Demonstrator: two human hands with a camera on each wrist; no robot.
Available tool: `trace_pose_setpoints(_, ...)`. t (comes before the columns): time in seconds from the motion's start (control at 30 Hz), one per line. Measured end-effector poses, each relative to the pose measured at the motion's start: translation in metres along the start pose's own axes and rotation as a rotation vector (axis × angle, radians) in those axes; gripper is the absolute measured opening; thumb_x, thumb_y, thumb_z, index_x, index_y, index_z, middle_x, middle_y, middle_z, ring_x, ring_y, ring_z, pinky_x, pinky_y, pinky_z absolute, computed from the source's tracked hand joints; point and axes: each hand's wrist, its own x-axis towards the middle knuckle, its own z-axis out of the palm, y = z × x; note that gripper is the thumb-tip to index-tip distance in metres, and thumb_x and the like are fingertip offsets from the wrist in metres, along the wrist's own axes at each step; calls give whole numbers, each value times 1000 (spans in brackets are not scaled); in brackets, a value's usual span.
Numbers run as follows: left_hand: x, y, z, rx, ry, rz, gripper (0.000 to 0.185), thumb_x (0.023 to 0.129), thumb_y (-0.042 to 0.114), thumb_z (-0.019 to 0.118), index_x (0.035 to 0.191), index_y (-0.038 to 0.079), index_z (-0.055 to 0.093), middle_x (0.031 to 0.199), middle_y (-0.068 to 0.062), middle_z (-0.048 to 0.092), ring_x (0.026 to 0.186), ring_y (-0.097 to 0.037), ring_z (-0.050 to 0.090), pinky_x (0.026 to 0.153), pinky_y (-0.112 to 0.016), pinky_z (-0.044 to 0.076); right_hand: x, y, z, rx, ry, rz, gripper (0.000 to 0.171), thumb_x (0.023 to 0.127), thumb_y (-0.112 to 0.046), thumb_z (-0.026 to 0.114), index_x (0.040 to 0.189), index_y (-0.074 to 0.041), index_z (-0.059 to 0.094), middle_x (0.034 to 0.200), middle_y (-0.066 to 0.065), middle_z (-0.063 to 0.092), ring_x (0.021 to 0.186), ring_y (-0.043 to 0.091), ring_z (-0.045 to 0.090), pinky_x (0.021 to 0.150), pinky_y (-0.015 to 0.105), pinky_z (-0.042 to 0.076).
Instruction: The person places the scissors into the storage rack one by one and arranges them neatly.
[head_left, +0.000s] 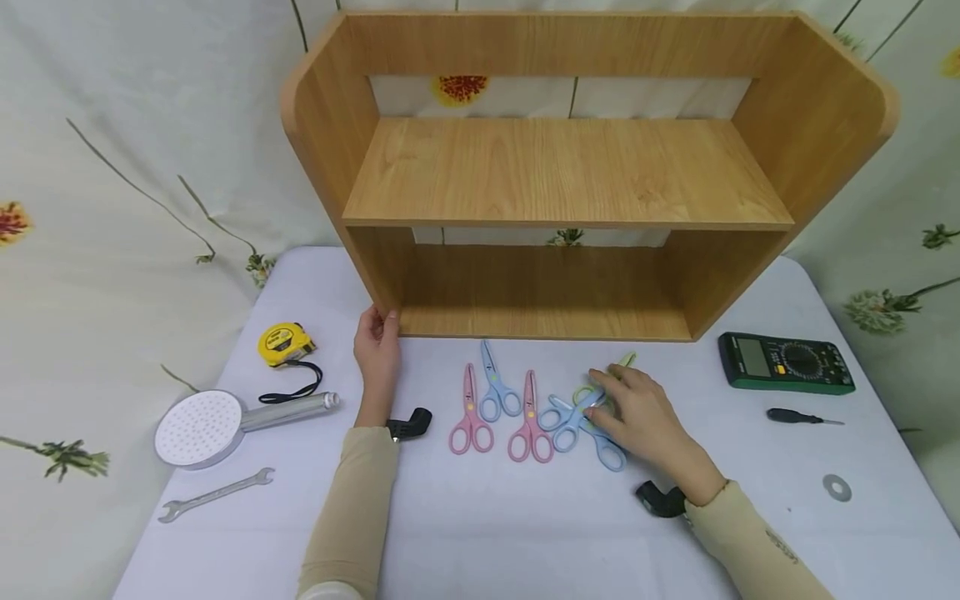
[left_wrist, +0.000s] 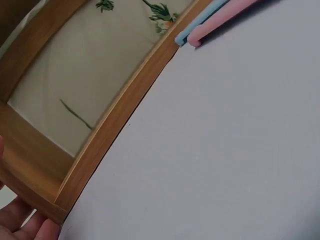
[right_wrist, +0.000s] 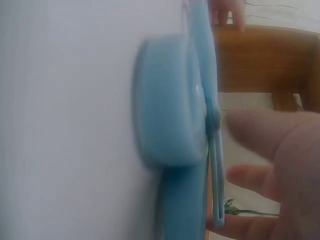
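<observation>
Left hand (head_left: 377, 357) gripping a two-tier wooden shelf (head_left: 566, 175) by its edge; right hand (head_left: 645, 417), fingers loosely apart, over pale-blue scissors (head_left: 578, 414).

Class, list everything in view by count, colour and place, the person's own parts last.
Two-tier wooden shelf unit: one, light brown, back centre
Round shower head: one, grey, left
Tape measure with black strap: one, yellow, left
Metal wrench: one, silver, front left
Pink ring-handled scissors: two, pink, centre
Blue scissors: at least two, blue, centre
Green scissors: one visible, green, right of centre
Rectangular multimeter: one, black and green, right
Slim screwdriver: one, black-handled, right
Flat ring washer: one, grey, front right
Cloth-covered table: one, white, beneath
Flower-print cloth: at least one, white, background
Wrist devices: two, black, wrists
Long sleeves: two, beige, forearms
Left hand: one, gripping shelf unit's lower left corner
Right hand: one, over scissors
</observation>
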Motion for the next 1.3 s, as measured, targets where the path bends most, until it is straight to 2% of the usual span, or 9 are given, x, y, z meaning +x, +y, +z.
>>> trace_pose_setpoints(0.1,-3,-2,1,2,9,38,39,103,17,56,138,1,59,128,-21,66,108,-21,62,87,-14,44,1,2,1,3,4,-8,44,83,-21,81,123,-6,72,128,28,65,120,50,60,96,68,48)
trace_pose_setpoints(0.3,-5,-3,0,-14,-2,49,39,104,15,54,140,2,58,131,-20,66,111,-22,62,88,-18,44,2,8,-1,-26,16,4,33,81,-19,84,111,-7,78,121,23,68,113,47,62,91,64,50)
trace_pose_setpoints(0.47,-7,-4,-1,-26,-6,46,38,105,15,53,139,2,58,131,-20,65,113,-22,61,91,-17,44,0,14,-5,-44,42,51,23,78,-19,86,97,-7,79,101,16,70,98,39,62,85,55,48)
trace_pose_setpoints(0.6,-6,-7,0,-24,-18,37,37,105,17,53,139,4,59,130,-19,65,115,-22,61,94,-18,45,-1,19,-9,14,16,99,16,78,-15,86,86,-6,75,87,9,70,84,29,60,75,43,48)
trace_pose_setpoints(0.73,-4,-8,0,-37,-20,47,37,105,16,53,139,2,58,131,-19,65,116,-23,61,97,-21,45,1,22,-12,63,-51,143,14,83,-15,82,90,-5,74,82,5,67,77,20,55,70,34,47)
trace_pose_setpoints(0.93,-3,-6,0,-49,-14,62,38,104,15,52,140,2,57,135,-19,64,117,-23,61,98,-25,47,5,24,-14,73,-72,154,18,86,-14,79,101,-3,75,81,5,66,76,17,53,69,33,46)
trace_pose_setpoints(1.13,-2,-6,0,-48,-16,56,38,105,17,52,139,2,58,133,-20,64,117,-24,61,101,-31,47,6,25,-16,71,-72,113,20,87,-11,78,105,-1,77,86,7,71,77,17,57,71,36,49)
trace_pose_setpoints(1.3,-3,-6,0,-43,-14,53,38,105,16,52,140,2,58,131,-21,64,115,-23,61,99,-29,47,3,28,-17,65,-64,66,21,87,-8,78,105,2,77,84,9,71,74,17,58,69,36,51)
